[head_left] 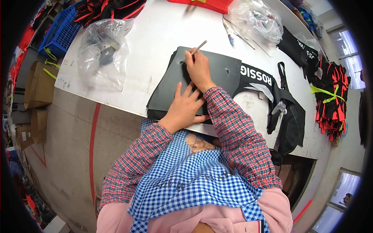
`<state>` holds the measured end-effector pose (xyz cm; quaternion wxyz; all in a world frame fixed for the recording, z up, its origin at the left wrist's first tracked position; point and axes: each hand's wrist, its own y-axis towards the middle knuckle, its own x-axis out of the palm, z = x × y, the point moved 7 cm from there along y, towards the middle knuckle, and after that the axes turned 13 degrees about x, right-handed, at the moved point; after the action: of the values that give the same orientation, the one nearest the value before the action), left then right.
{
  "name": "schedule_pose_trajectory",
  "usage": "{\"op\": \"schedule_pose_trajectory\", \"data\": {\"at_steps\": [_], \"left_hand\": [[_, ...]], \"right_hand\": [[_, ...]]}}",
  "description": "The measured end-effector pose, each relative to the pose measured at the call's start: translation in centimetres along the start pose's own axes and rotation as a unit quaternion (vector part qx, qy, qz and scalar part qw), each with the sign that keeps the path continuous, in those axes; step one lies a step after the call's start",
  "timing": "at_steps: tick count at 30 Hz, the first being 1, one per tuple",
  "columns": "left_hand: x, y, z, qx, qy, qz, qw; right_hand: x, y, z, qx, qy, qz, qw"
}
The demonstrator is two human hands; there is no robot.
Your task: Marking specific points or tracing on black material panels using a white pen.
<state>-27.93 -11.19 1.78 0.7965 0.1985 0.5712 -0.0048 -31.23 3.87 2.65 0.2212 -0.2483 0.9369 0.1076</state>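
Observation:
A dark grey flat sheet (224, 62) lies over black material near the front edge of the white table. My left hand (183, 109) rests on it, fingers spread and pressed flat. Farther up the sheet, my right hand (199, 70) is closed around a slim pencil-like stick (199, 47), one end of which sticks up to the right. The stick's lower end is hidden by the hand. A black fabric piece with white lettering (241, 80) reaches out from the sheet's right side.
Clear plastic bags (112, 75) lie left and far right. A pen (228, 35) sits near red pieces (208, 4). Right stand a metal clip (279, 108), black straps and a tied red-black bundle (330, 101). A blue crate (62, 33) and cardboard boxes (37, 83) are left.

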Motion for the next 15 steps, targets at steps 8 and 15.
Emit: {"op": "schedule_pose_trajectory", "data": {"at_steps": [8,15], "left_hand": [[-0.1,0.0,0.8,-0.001,0.005,-0.023,1.0],[-0.5,-0.9,0.8,0.047,0.01,0.011,0.999]], "right_hand": [[-1.0,-1.4,-2.3,-0.002,0.067,-0.047,0.997],[-3.8,-11.6,-23.8,-0.148,0.177,-0.339,0.912]]}}
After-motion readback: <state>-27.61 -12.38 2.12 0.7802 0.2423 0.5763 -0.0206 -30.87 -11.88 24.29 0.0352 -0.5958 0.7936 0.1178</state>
